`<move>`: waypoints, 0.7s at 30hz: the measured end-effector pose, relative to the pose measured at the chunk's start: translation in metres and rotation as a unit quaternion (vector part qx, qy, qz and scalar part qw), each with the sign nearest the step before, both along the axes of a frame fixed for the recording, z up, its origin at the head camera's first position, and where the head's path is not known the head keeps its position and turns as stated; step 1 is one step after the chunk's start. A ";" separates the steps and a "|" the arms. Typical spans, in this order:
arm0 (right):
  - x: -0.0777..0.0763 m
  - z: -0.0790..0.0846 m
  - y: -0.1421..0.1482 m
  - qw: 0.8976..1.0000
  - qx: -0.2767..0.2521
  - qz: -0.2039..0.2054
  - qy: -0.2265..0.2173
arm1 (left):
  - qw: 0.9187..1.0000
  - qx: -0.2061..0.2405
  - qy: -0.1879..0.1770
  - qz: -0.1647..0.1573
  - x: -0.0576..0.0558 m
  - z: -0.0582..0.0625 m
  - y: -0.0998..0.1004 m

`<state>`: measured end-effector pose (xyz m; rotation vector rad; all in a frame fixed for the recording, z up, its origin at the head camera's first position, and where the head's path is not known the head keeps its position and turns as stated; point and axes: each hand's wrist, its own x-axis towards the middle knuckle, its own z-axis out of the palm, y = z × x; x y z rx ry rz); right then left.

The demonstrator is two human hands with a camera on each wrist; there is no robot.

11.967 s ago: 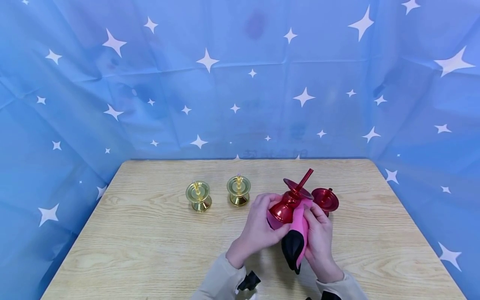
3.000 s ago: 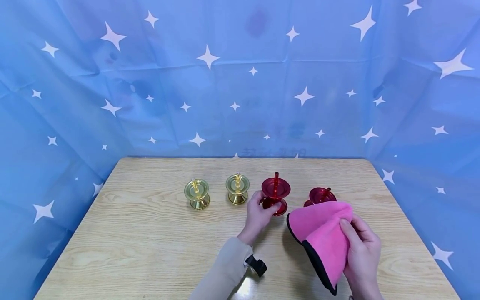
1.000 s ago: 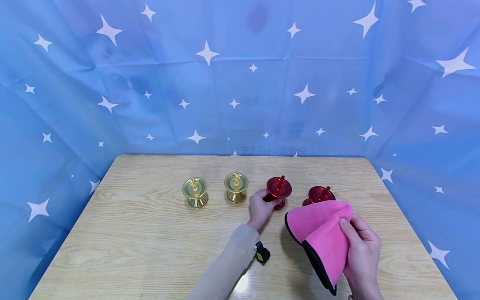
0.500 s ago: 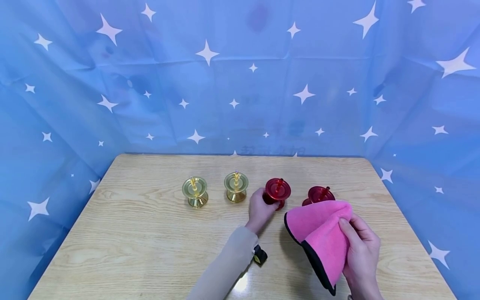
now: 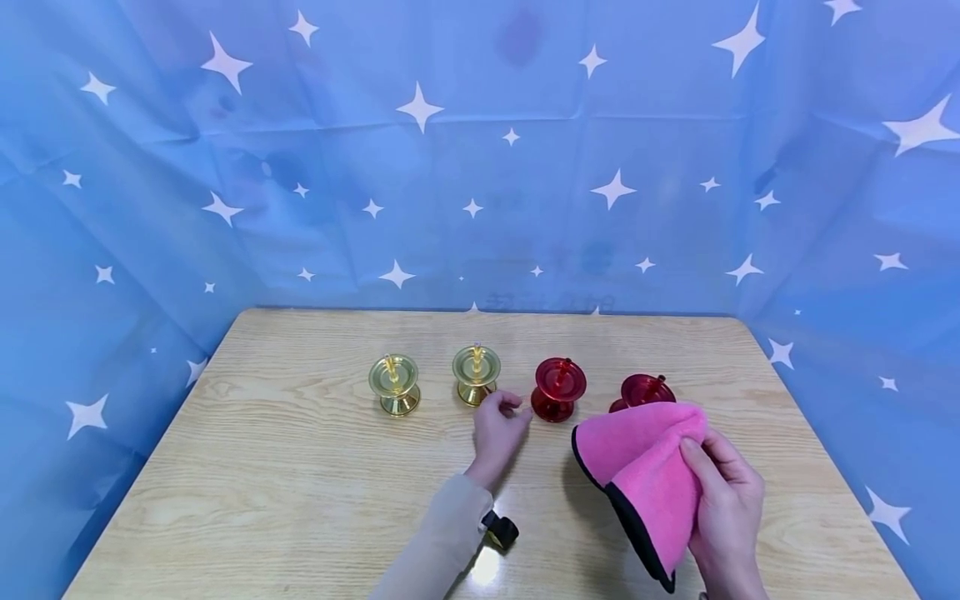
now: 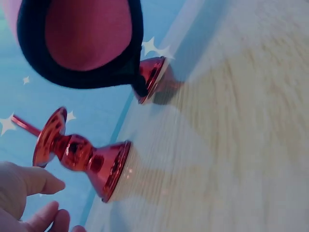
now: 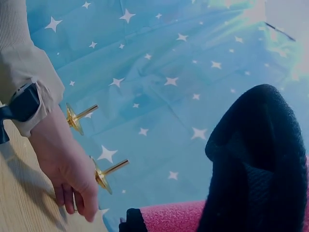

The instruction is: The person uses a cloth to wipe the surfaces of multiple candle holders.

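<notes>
Pink cloth [image 5: 652, 475] hides the base of the red candle holder [image 5: 641, 390] just behind it; left wrist view, it covers that holder's top and runs off the top edge itself. Right hand [image 5: 727, 508], at the cloth's right side: some fingertips buried behind fabric. Left of the cloth, right wrist view, left hand [image 7: 72, 169] and its wrist block the bases of both gold holders [image 7: 102, 180]. Lettering [image 5: 551, 302] behind and left of the cloth: too faint to read.

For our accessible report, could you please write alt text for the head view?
A right hand holds a black-edged pink plush cloth; the empty left hand is near two shiny gold pedestal candle holders and two red ones on a pale wooden table.
</notes>
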<state>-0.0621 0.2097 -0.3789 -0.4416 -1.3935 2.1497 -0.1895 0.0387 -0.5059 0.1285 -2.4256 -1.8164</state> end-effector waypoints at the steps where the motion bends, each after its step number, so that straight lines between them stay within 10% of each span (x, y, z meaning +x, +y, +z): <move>1: 0.000 0.000 0.000 1.000 -0.001 0.000 0.001 | 1.000 0.003 0.002 0.010 0.000 -0.001 -0.002; 13: -0.001 -0.001 0.001 1.000 0.004 0.005 0.002 | 0.990 0.031 -0.020 0.133 0.003 -0.002 -0.027; 21: -0.001 -0.001 0.001 1.000 0.011 0.009 -0.001 | 0.987 0.047 -0.020 0.152 -0.007 -0.004 -0.037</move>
